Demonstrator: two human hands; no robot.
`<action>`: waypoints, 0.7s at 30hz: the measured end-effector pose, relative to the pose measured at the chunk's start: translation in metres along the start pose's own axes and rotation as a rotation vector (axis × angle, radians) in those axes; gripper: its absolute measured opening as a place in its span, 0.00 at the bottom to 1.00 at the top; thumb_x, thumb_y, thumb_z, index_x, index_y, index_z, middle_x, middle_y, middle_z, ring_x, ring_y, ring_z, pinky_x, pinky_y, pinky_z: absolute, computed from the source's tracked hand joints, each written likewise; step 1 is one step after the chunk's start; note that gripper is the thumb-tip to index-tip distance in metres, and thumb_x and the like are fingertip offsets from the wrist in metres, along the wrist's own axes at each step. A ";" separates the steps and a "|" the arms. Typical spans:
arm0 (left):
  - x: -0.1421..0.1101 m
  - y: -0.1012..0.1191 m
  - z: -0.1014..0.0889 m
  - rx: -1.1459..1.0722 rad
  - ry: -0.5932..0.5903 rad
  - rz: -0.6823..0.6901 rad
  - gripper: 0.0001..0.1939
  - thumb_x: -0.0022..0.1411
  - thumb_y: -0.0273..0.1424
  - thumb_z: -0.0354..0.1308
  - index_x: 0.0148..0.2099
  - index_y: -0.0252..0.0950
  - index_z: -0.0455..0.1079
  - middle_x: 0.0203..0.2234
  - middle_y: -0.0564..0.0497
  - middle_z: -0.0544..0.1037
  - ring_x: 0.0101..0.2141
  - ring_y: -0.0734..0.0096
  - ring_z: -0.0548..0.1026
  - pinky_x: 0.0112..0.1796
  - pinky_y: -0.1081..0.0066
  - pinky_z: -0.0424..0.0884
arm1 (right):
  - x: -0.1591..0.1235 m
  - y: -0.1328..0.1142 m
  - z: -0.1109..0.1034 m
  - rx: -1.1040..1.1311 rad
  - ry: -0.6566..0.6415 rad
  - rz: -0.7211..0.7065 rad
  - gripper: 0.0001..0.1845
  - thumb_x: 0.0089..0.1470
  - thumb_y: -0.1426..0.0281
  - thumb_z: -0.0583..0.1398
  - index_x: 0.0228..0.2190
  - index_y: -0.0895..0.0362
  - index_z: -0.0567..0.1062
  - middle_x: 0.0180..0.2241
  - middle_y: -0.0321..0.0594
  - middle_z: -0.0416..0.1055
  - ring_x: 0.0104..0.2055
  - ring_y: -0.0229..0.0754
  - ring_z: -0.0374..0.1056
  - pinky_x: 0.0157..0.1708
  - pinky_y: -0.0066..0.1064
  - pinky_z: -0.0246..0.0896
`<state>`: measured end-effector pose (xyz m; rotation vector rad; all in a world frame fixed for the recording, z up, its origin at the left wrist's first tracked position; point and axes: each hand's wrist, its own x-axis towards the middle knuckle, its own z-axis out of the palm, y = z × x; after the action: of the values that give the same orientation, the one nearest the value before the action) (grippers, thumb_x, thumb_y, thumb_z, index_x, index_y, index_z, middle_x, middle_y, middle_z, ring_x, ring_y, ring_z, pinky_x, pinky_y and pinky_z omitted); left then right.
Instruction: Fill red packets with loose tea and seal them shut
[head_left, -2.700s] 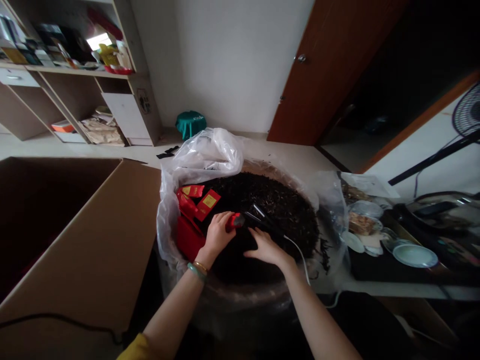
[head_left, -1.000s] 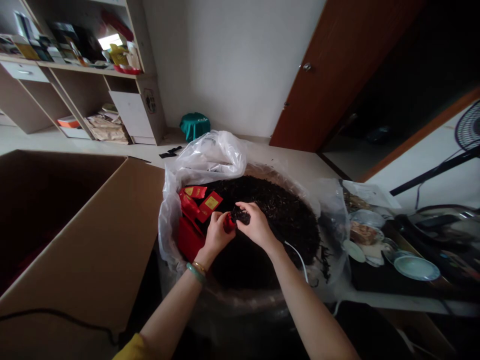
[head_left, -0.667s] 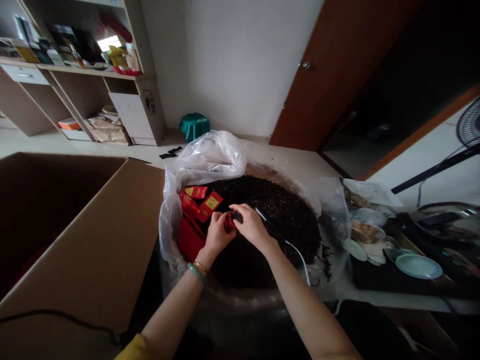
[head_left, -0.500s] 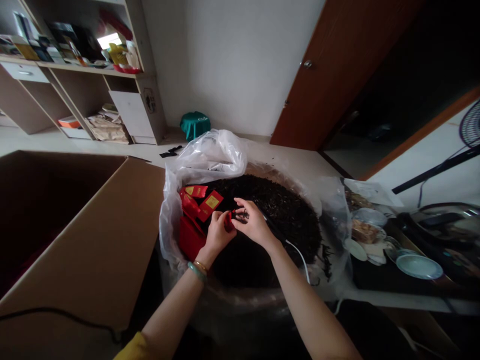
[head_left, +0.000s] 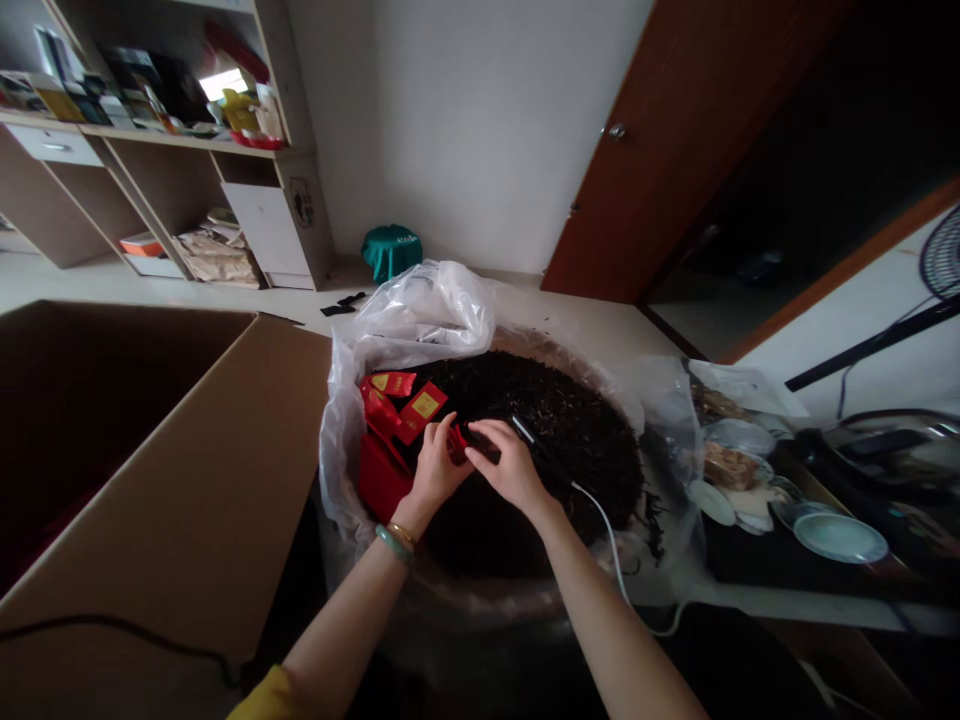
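Note:
My left hand (head_left: 436, 468) is closed around a small red tea packet (head_left: 458, 440), its mouth turned up. At the packet's right side, my right hand (head_left: 513, 468) has its thumb and fingertips closed in against the opening; the fingers partly hide it. Both hands hover over a broad heap of dark loose tea leaves (head_left: 577, 415) in a clear plastic bag (head_left: 450, 300). Left of the hands, several red packets (head_left: 421, 408) with gold labels lie on the tea, beside a larger red piece (head_left: 381, 478). A thin dark object with a pale end (head_left: 523, 430) rests on the leaves.
A white cable (head_left: 611, 530) runs over the bag's near right side. An open cardboard box (head_left: 172, 470) stands at left. To the right are bowls and a lid (head_left: 838, 532) on a dark surface. A green-covered bin (head_left: 391, 252) is by the wall.
Tea leaves that showed between my right fingers are out of sight now. My right fingers have closed in on the packet's mouth; my left hand stays about where it was.

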<state>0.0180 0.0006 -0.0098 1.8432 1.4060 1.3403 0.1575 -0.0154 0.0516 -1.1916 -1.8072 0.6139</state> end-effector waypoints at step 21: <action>-0.003 0.010 -0.006 0.296 -0.152 0.047 0.30 0.55 0.27 0.58 0.60 0.45 0.58 0.46 0.49 0.68 0.35 0.70 0.74 0.35 0.71 0.73 | -0.009 0.011 0.005 -0.088 0.062 0.045 0.16 0.49 0.73 0.60 0.42 0.55 0.75 0.40 0.45 0.72 0.38 0.44 0.71 0.32 0.34 0.72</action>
<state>0.0173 -0.0067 -0.0003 2.1284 1.5544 1.0306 0.1600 -0.0187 0.0365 -1.2990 -1.7749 0.5217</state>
